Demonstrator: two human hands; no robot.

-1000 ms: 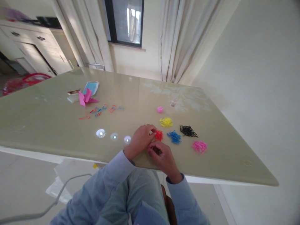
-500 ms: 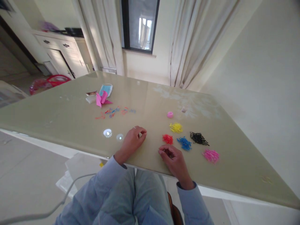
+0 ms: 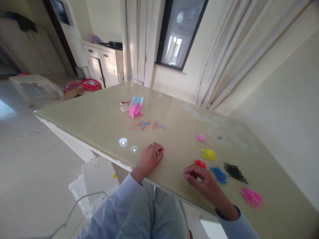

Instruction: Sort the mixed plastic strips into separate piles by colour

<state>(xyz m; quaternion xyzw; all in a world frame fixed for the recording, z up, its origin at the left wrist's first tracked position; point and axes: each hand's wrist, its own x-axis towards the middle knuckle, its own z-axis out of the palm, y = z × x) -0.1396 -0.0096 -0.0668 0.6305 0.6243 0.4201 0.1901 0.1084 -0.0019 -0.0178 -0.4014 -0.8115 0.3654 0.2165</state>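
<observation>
My left hand (image 3: 151, 157) rests on the table (image 3: 104, 126) near its front edge, fingers curled and thumb drawn up to the fingertips; a ring is on one finger. Whatever the fingertips may hold is too small or hidden to make out. My right hand (image 3: 205, 184) is likewise curled in a pinch, its contents not visible. Just behind it lies a pile of small red strips (image 3: 200, 163), partly covered by the hand. Close by are piles of blue strips (image 3: 218, 175), yellow strips (image 3: 208, 154), black strips (image 3: 235, 172) and pink strips (image 3: 251, 198).
A pink ring-shaped roll (image 3: 201, 138) and a small clear item (image 3: 219, 137) sit farther back. Mixed red and blue strips (image 3: 147, 124), pink folded paper (image 3: 135, 110) and a blue face mask (image 3: 137, 100) lie at the left. Two small clear round dishes (image 3: 123, 142) stand beside my left hand.
The view has turned to the left, so things on the table appear farther right. Both hands stay curled over the table, with my right hand now overlapping the red pile in view.
</observation>
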